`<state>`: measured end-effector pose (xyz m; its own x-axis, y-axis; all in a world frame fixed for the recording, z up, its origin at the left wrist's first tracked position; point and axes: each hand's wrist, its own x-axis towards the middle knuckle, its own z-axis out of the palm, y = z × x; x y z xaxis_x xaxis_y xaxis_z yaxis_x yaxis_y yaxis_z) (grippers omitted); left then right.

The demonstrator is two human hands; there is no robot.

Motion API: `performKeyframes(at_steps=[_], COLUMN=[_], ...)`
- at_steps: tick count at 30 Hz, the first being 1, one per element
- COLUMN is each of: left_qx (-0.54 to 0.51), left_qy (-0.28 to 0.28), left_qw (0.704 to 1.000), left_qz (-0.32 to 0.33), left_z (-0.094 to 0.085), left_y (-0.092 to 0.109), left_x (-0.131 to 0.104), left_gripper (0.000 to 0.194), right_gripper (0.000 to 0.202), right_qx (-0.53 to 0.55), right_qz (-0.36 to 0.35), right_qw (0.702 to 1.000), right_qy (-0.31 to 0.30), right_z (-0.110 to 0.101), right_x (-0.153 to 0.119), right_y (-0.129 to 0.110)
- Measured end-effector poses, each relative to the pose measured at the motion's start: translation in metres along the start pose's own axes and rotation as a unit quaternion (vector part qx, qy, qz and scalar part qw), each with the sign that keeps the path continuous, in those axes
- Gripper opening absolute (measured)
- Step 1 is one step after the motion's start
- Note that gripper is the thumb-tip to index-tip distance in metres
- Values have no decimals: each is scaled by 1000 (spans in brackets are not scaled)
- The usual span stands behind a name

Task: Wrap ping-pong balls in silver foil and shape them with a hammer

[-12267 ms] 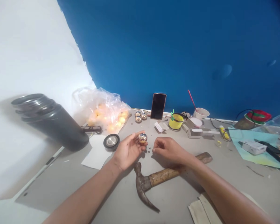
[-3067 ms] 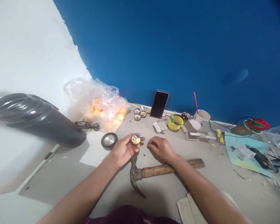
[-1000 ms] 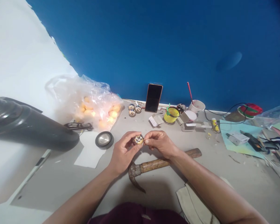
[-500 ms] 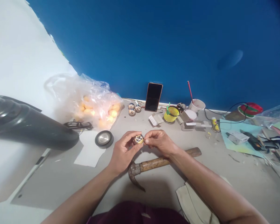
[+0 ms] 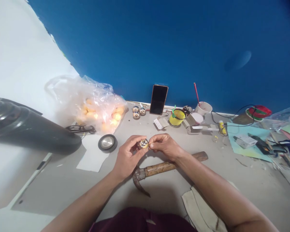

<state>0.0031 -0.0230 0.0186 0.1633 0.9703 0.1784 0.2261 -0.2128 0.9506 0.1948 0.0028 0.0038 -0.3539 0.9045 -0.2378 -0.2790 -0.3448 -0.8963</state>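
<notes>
Studded ball: the ball (image 5: 143,144) is held above the tabletop (image 5: 87,193), just beyond the hammer (image 5: 159,169); its shiny studs face up, and a yellow patch shows on the side toward the person.
Ball axis: nearly round, so no long axis can be told.
Left hand: the left hand (image 5: 128,156) is clamped on the ball, thumb on the near side and forefinger curled over the far side.
Right hand: the right hand (image 5: 164,146) has thumb and forefinger pinched together at the ball's right side; whether a small piece sits between them is too small to tell.
Hammer: lies with its head to the left, claw curving toward the person, wooden handle slanting away to the right beneath the right wrist.
Edges: the tabletop's far edge runs along the blue wall (image 5: 145,48), with the phone (image 5: 159,99) leaning there.
Room: gray surface shows between the ball and the three studded balls (image 5: 136,114) farther back, and left of the left forearm.
Left side: the round lid (image 5: 107,143) overlaps the white paper (image 5: 90,158); the plastic bag (image 5: 96,100) of yellow balls is beyond.
Right side: the yellow cup (image 5: 176,120) stands beyond the right hand; the cloth (image 5: 200,209) lies partly under the right forearm.
</notes>
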Motion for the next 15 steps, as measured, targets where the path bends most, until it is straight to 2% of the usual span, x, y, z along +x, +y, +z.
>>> performKeyframes(at_steps=[9,15], left_qx=[-4,3], left_qy=[-15,-2], left_qw=[999,1000], left_qz=[-34,-25], left_z=[-1,-1], left_y=[-1,-2], left_x=[-2,-1], left_gripper=[30,30], right_gripper=[32,32], right_qx=[-34,-46], right_qz=[3,-15], right_qw=[999,999], right_qy=[-20,-11], right_z=[-3,2], right_x=[-1,-3], right_y=[-4,-7])
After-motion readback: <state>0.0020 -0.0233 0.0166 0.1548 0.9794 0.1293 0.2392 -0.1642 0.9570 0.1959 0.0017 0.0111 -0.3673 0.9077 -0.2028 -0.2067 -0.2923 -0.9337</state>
